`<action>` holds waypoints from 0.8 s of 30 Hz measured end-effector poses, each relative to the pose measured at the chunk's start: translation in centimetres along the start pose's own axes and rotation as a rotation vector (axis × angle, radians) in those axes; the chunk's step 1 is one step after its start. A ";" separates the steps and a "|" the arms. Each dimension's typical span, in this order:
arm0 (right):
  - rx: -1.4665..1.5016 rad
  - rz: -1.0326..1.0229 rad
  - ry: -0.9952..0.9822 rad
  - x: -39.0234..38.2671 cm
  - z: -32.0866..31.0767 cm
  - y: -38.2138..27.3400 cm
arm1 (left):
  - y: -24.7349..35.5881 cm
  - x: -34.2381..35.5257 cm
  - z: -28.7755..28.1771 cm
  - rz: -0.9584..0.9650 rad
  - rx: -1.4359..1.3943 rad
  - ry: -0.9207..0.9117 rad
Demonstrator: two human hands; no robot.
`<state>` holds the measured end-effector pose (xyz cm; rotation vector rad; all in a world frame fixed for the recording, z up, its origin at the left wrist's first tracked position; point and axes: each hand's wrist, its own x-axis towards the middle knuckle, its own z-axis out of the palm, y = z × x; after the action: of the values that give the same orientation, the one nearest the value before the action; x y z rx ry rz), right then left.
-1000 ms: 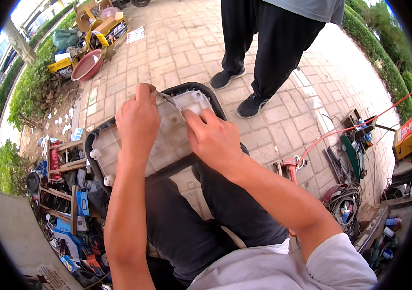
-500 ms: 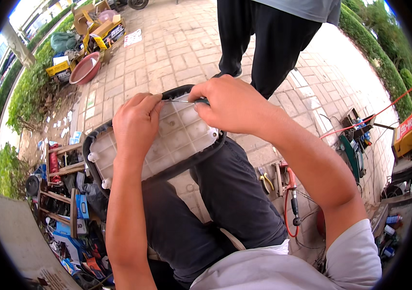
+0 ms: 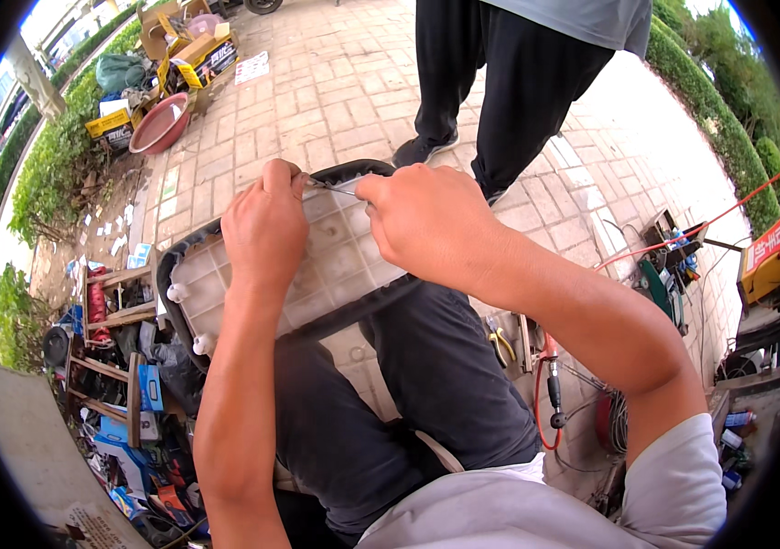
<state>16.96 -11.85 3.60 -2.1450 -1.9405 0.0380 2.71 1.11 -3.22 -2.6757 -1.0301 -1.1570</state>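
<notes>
A seat pan (image 3: 321, 265) of whitish ribbed plastic, wrapped round its rim in a black cover (image 3: 344, 311), lies underside up across my knees. Along its far edge, my left hand (image 3: 266, 224) has thumb and fingers closed on the black cover. My right hand (image 3: 431, 220) grips a screwdriver, whose handle is mostly hidden in the fist. Its thin metal shaft (image 3: 338, 190) points left at the cover's edge, beside my left fingertips. What the tip touches is too small to tell.
Another person in black trousers (image 3: 527, 101) stands just beyond the seat. Pliers (image 3: 500, 343) and an air tool with a red hose (image 3: 554, 393) lie right of my knees. A wooden crate with clutter (image 3: 134, 393) stands left; a reddish basin (image 3: 161, 123) and cartons are farther off.
My right hand has turned and shifted slightly, tilting the screwdriver shaft so its tip end sits higher. My left hand stays at the cover's edge. The standing person's shoe shows more.
</notes>
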 end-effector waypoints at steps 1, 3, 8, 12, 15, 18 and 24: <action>-0.015 0.001 0.010 -0.1 0.1 -0.1 | 0.1 0.0 0.1 0.001 -0.012 -0.003; 0.030 -0.004 -0.031 1.1 -0.9 0.2 | 0.2 -0.1 0.1 0.000 -0.022 -0.016; 0.023 -0.039 -0.025 1.4 -0.2 -0.7 | -0.3 -0.1 0.0 -0.008 -0.052 -0.012; 0.012 0.015 0.259 -1.3 5.3 -0.2 | -0.1 0.1 0.5 0.003 -0.047 0.017; 0.024 0.071 0.242 -1.6 5.0 -1.0 | -0.3 0.1 0.6 0.008 -0.057 0.024; 0.115 -0.025 0.151 0.4 1.4 0.2 | -0.4 -0.2 0.6 -0.009 -0.014 0.003; -0.014 0.039 0.278 -1.1 5.1 -1.0 | -0.7 0.0 0.3 -0.052 -0.039 0.029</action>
<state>14.88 -11.96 -1.31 -2.0689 -1.7458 -0.2537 2.54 1.74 -3.55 -2.6680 -1.0901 -1.2342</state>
